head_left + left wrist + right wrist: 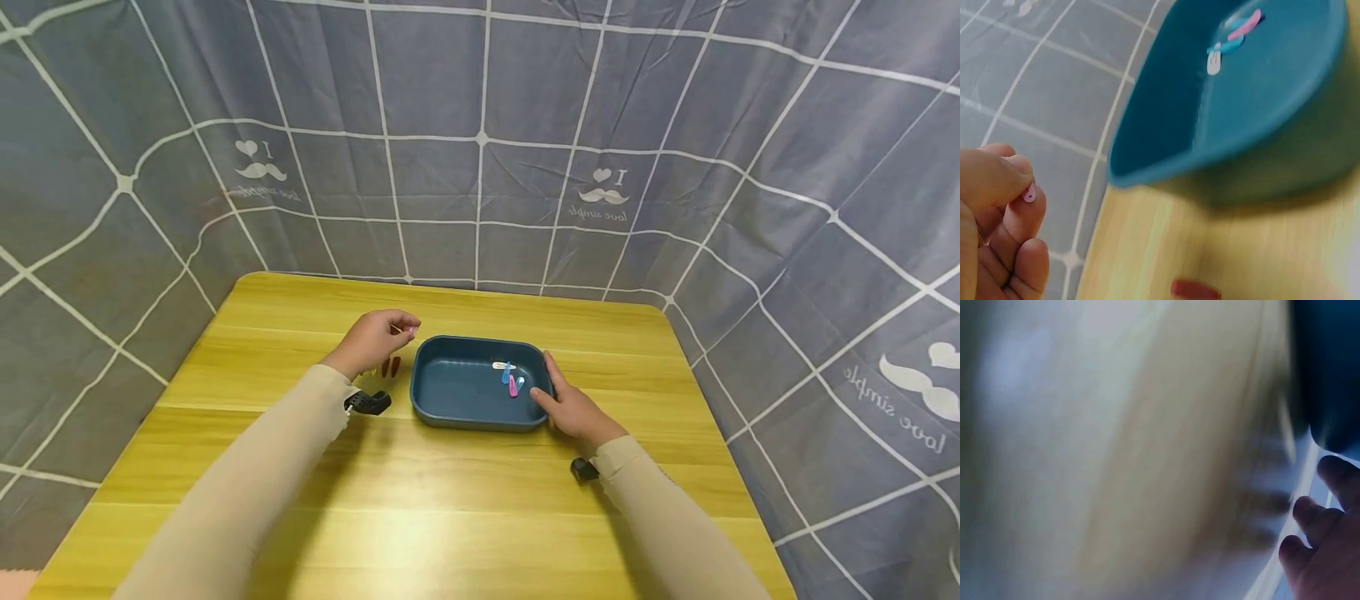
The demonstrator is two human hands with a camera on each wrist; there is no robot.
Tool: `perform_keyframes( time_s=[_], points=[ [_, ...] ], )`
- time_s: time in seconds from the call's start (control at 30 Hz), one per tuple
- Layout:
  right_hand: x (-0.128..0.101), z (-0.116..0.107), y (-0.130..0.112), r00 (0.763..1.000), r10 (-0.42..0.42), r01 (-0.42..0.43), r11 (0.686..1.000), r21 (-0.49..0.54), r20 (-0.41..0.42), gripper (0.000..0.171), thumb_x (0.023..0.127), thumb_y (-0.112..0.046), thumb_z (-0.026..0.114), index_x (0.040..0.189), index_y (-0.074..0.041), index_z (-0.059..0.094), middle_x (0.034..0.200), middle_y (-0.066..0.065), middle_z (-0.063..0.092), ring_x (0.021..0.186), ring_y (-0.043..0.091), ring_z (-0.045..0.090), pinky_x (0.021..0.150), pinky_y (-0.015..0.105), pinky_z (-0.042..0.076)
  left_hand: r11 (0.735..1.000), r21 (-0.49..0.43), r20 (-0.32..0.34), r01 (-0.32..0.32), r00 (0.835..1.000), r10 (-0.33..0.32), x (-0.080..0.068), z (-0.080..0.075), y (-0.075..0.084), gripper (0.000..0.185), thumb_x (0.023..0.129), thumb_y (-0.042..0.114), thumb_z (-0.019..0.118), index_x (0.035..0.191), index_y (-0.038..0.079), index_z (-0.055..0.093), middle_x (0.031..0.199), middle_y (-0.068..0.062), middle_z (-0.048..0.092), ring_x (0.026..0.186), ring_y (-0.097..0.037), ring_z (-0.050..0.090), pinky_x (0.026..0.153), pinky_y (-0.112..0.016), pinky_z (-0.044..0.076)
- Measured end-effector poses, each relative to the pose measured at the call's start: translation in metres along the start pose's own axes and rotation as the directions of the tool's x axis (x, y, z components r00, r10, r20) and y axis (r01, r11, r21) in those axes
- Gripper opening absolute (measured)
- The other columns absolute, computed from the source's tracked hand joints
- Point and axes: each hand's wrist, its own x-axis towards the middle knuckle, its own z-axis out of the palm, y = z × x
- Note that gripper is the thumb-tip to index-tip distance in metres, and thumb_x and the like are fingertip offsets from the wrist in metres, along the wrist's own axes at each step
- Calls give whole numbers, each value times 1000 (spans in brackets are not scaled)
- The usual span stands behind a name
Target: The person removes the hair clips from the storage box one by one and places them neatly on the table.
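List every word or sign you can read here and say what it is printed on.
"I" with a heart and moustache, curtain, mirrored: prints at.
"love simple", beneath each, mirrored; again at right.
Tray, clips, table: no text.

Three clips (511, 377), one tray (457, 408)

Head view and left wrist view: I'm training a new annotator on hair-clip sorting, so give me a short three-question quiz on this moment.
1. True or false: the blue tray holds no clips.
2. What does the left hand pinch? A) a pink clip B) a red clip C) nothing
3. Fill in: the right hand rests against the tray's ____ side.

Key: 1 false, a white clip, blue clips and a pink one lie inside. 2 A. 3 right. Red clips lie on the table.
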Motion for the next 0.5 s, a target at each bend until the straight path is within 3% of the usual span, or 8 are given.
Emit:
perform_keyframes(
  time_s=[0.27,0.5],
  points=[
    [2,1,7,1000,-21,21,999,43,4,80,111,-49,48,168,-43,-8,177,11,13,157,47,27,128,63,22,994,-22,-55,108,993,-109,-14,-19,-34,33,109,25,60,137,9,68,130,-14,69,116,-34,65,95,-47,56],
    [3,-3,4,999,-50,50,998,23,1,81,110,-47,51,170,-37,-2,172,22,27,153,49,36,125,64,28,988,-16,-93,154,984,-155,-24,-29,-65,36,110,24,59,140,5,65,131,-17,70,119,-35,68,94,-49,56]
  ],
)
